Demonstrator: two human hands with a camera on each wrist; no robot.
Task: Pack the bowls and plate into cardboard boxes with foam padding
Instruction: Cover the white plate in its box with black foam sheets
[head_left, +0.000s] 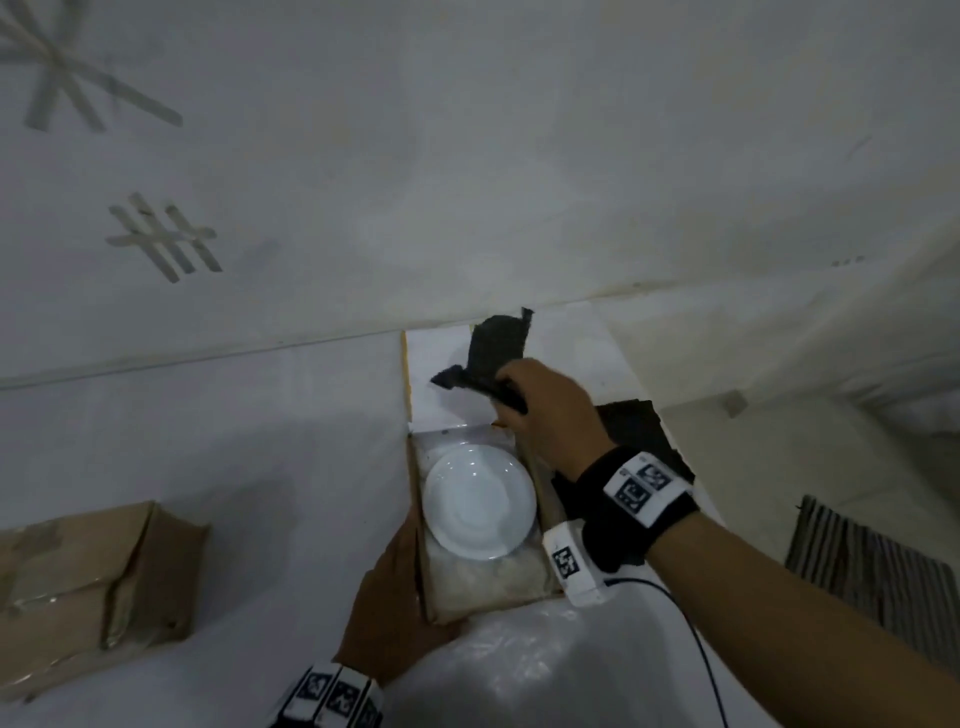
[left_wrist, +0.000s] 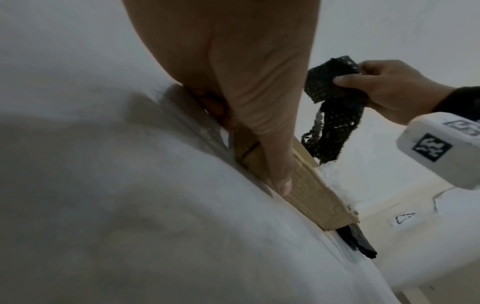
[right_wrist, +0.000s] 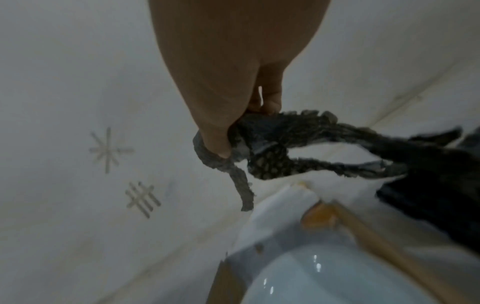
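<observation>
A white plate (head_left: 478, 501) lies in an open cardboard box (head_left: 415, 519) on clear bubble padding. My left hand (head_left: 387, 608) grips the box at its near left corner, with the thumb (left_wrist: 280, 181) lying flat along the outer cardboard wall (left_wrist: 311, 191). Above the box's far end, my right hand (head_left: 506, 384) pinches a ragged piece of black foam netting (head_left: 493, 348). The netting (right_wrist: 270, 160) dangles in strips from the thumb and fingers of my right hand (right_wrist: 223, 131), over the plate (right_wrist: 324, 277). From the left wrist view the black netting (left_wrist: 330, 102) hangs beside the box.
A closed, taped cardboard box (head_left: 88, 582) sits at the left. More black foam sheets (head_left: 639, 431) lie right of the open box. A striped cloth (head_left: 872, 566) is at the far right. Clear plastic wrap (head_left: 519, 670) bulges at the near edge. Tape marks (head_left: 166, 239) show on the surface.
</observation>
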